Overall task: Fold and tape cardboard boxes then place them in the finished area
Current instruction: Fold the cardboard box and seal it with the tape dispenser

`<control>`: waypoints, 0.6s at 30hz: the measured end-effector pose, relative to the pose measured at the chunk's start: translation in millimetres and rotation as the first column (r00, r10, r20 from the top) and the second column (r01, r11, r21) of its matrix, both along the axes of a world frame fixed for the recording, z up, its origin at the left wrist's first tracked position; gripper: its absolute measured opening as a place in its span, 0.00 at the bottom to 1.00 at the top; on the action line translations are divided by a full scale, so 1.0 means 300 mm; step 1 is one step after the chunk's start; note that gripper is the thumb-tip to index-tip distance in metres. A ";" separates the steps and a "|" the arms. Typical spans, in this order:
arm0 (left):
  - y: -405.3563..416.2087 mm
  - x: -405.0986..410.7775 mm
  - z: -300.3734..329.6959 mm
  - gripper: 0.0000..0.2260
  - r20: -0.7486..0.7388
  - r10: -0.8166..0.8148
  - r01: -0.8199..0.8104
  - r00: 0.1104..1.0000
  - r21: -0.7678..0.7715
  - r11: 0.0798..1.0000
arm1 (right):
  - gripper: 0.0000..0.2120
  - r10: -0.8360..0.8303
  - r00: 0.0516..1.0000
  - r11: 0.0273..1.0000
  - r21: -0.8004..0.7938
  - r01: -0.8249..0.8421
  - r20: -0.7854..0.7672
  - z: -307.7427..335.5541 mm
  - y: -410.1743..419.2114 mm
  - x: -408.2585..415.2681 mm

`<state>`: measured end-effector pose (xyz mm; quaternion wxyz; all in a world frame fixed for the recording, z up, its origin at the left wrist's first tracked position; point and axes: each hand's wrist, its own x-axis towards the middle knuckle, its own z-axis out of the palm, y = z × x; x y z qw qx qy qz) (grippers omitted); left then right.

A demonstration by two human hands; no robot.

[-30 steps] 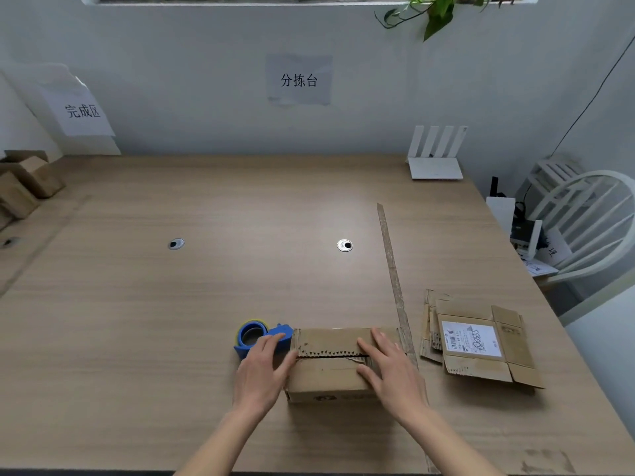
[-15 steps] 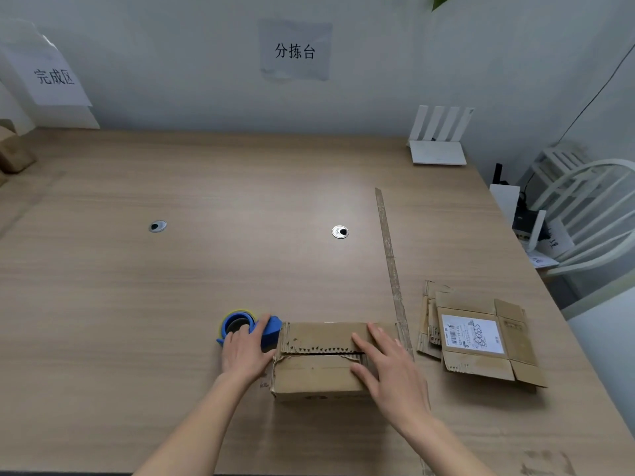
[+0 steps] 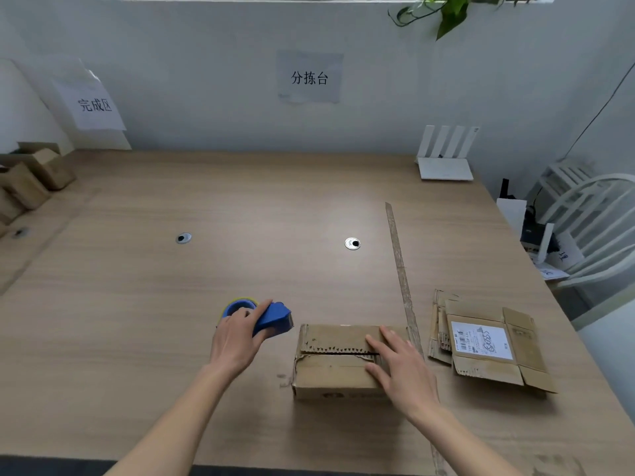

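Note:
A folded cardboard box (image 3: pixel 331 367) lies near the table's front edge, its two top flaps meeting along a jagged seam with a thin gap. My right hand (image 3: pixel 398 365) rests flat on the box's right end, pressing the flaps down. Left of the box, my left hand (image 3: pixel 237 338) grips a blue tape dispenser (image 3: pixel 271 319) with a yellow-rimmed roll, lifted slightly and tilted toward the box. A stack of flattened boxes (image 3: pixel 488 341) with a white label lies to the right.
A long cardboard strip (image 3: pixel 398 259) runs across the table right of the box. Finished boxes (image 3: pixel 31 180) sit at the far left under a paper sign. A white router (image 3: pixel 445 156) stands at the back right; a white chair (image 3: pixel 591 228) is beyond the table's right edge.
My left hand has left the box's left end, closed on the tape dispenser and raised it. My right hand stays on the box.

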<state>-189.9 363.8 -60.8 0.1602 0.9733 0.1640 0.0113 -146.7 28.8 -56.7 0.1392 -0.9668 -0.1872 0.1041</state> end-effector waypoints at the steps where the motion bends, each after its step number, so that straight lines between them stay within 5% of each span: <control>1: 0.003 -0.011 0.052 0.26 0.064 -0.019 0.020 0.998 -0.013 1.000 | 0.29 -0.007 1.000 1.000 -0.006 0.007 -0.010 0.010 0.007 -0.002; 6: -0.090 -0.067 0.258 0.28 0.213 -0.183 0.197 0.960 -0.045 0.979 | 0.27 -0.042 0.999 0.999 -0.020 0.042 -0.017 0.075 0.058 -0.037; 11: -0.298 -0.078 0.292 0.29 0.145 -0.374 0.389 0.916 -0.095 0.916 | 0.26 -0.022 0.999 0.998 0.064 0.025 -0.047 0.094 0.061 -0.040; 18: -0.415 -0.039 0.200 0.28 0.011 -0.421 0.419 0.907 -0.139 0.898 | 0.24 0.058 0.975 0.932 0.362 0.025 -0.216 0.040 -0.049 0.031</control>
